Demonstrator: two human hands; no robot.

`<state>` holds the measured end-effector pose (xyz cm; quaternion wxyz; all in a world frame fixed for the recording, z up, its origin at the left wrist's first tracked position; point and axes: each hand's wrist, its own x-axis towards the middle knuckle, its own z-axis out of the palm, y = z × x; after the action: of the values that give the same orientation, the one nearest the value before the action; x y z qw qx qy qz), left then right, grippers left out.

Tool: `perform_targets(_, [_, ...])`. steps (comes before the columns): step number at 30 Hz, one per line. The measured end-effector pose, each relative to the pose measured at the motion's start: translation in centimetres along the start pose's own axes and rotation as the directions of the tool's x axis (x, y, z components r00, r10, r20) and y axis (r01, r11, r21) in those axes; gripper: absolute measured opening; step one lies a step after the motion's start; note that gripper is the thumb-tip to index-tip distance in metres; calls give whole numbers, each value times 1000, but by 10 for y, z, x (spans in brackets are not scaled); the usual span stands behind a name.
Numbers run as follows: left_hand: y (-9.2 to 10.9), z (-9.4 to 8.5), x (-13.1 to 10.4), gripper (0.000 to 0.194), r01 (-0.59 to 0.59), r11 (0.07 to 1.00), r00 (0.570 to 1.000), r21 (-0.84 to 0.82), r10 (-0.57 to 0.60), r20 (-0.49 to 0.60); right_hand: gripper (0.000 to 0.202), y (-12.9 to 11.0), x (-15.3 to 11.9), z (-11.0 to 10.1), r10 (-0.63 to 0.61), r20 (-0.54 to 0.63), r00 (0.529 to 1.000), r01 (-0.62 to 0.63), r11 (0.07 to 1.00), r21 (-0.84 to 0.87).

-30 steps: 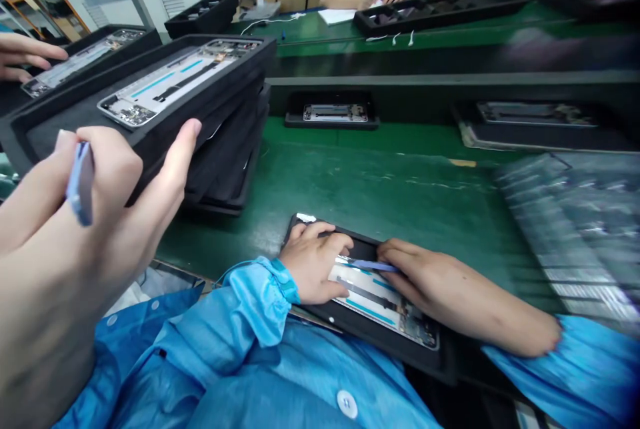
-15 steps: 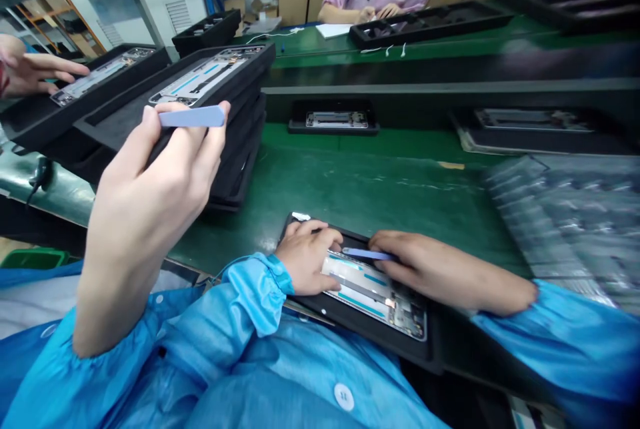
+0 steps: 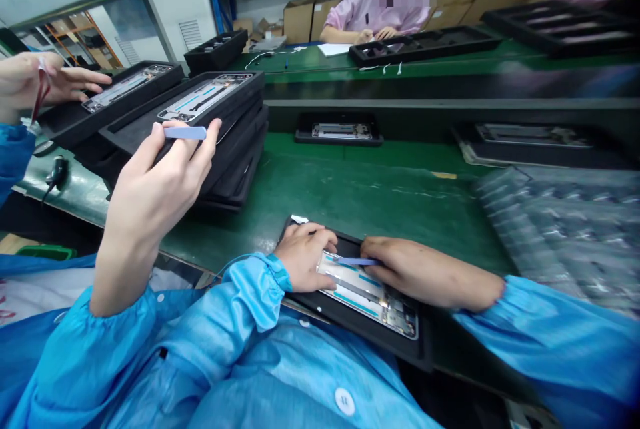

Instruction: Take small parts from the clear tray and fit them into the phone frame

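An opened phone point(image 3: 373, 297) with a white inside and teal strips lies in a black foam tray point(image 3: 425, 349) at the near edge of the green bench. My left hand point(image 3: 305, 259) is curled over the phone's far end and holds it down. My right hand point(image 3: 420, 275) grips a thin blue pry tool point(image 3: 353, 261), whose tip lies flat on the phone's upper part. Both my sleeves are bright blue.
A co-worker's hand point(image 3: 150, 189) at left holds another blue pry tool point(image 3: 185, 133) over a stack of black trays point(image 3: 235, 142); their other hand point(image 3: 30, 82) rests on a second tray. Clear plastic trays point(image 3: 560, 229) lie at right, and a tray with a phone point(image 3: 339, 130) sits behind. A person in pink point(image 3: 380, 12) works beyond.
The co-worker's hand let go of the tray stack's edge, rose and now holds its blue tool level. My hands stay on the phone; my right hand and tool slid slightly left.
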<state>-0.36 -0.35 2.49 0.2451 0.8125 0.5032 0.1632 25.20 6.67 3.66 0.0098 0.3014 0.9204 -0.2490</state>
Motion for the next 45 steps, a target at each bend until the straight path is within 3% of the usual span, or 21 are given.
perform_targets(6, [0,0,0,57,3,1000,1000,8,-3,0,24,0,-1,5,17,-25,1000,-18,999,-27])
perform_targets(13, [-3,2,1,69,-16,1000,1000,-14,16,-1,18,0,-1,4,15,-40,999,-17,999,-51])
perform_targets(16, [-3,3,0,61,-25,1000,999,-16,24,-21,17,1,-2,6,19,-61,998,-22,998,-51])
perform_targets(19, [-3,4,0,52,-33,999,998,-11,32,-50,21,3,-9,16,31,-134,991,-32,999,-4])
perform_targets(23, [-5,6,1,65,-37,999,999,-22,36,-30,27,5,-21,34,46,-284,958,-27,997,69])
perform_targets(26, [-5,7,2,65,-32,999,999,-15,32,-33,27,4,-22,39,56,-311,949,-33,996,78])
perform_targets(31, [-4,6,0,57,-35,999,998,-1,35,-49,26,0,-16,28,109,-217,970,-90,991,94])
perform_targets(37, [-6,8,3,69,-19,1000,999,-15,18,-28,22,-6,-1,6,199,-22,980,-199,980,6])
perform_targets(40, [-7,9,5,72,-7,999,1000,-33,6,-5,15,-10,17,-6,185,30,982,-184,982,-51])
perform_targets(45, [-9,11,6,74,-6,998,1000,-61,8,21,21,-15,44,-16,146,137,980,-134,987,-90])
